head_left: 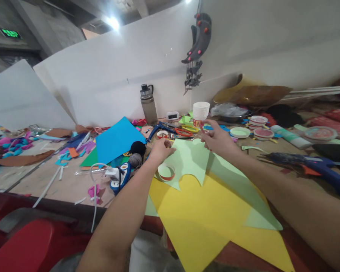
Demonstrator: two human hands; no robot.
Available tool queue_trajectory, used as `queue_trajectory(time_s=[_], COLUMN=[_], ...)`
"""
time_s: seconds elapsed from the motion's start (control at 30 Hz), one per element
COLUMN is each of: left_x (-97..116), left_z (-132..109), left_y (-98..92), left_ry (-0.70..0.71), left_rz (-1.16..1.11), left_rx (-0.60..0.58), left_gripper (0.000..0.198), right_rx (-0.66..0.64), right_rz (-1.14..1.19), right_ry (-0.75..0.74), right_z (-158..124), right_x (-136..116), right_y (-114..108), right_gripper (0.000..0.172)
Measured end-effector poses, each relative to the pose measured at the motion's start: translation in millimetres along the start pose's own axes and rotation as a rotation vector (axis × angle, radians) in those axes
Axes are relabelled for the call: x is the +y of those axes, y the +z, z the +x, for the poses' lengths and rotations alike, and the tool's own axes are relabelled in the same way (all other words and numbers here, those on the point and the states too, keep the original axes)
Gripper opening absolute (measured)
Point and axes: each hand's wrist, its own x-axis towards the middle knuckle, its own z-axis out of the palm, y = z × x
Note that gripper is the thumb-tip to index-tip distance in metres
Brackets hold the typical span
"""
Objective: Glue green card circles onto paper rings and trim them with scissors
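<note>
My left hand [162,150] is at the left edge of a light green sheet [191,158], fingers curled together; what they pinch, if anything, is hidden. My right hand [217,139] hovers over the sheet's upper right corner, fingers bent, with a slim reddish thing at the fingertips that I cannot make out. Just behind those fingertips stands a stack of white paper cups [201,110] with red print near the bottom. A short paper ring or cup [166,172], red outside, rests on the sheet's lower left part. The sheet has a scalloped lower edge and lies over a large yellow sheet [212,211].
Blue sheets [119,141] lie at left, beside a blue power strip [120,177] and dark yarn balls [137,149]. Behind are a bottle [148,105] and orange-handled scissors [184,132]. Round tubs [263,134] and a blue glue gun [325,170] are at right.
</note>
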Motion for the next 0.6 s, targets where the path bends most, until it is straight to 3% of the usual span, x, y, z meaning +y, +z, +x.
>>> queue_trajectory(time_s=[0.1, 0.13, 0.23, 0.3, 0.4, 0.6], left_x=[5.5, 7.7, 14.0, 16.6, 17.9, 19.5], left_z=[-7.2, -11.3, -25.2, -32.5, -37.9, -39.3], left_y=[-24.8, -34.9, -61.9, -72.5, -75.7, -66.3], left_ry=[0.044, 0.080, 0.214, 0.255, 0.243, 0.298], left_rz=[-0.002, 0.017, 0.101, 0.175, 0.266, 0.321], left_rx=[0.013, -0.045, -0.338, -0.553, -0.711, -0.734], left_gripper=[0.038, 0.039, 0.050, 0.068, 0.080, 0.064], right_rx=[-0.057, -0.055, -0.034, -0.040, -0.042, -0.113], right_rz=[-0.018, -0.071, -0.194, -0.249, -0.338, -0.489], right_ry=[-0.028, -0.031, -0.020, 0.005, 0.036, 0.027], right_z=[-2.1, -1.9, 1.5, 5.3, 11.4, 16.4], right_x=[-1.0, -1.3, -0.9, 1.6, 7.9, 18.5], right_y=[-2.0, -3.3, -9.2, -13.8, -19.7, -24.9], right_gripper=[0.038, 0.035, 0.031, 0.027, 0.023, 0.021])
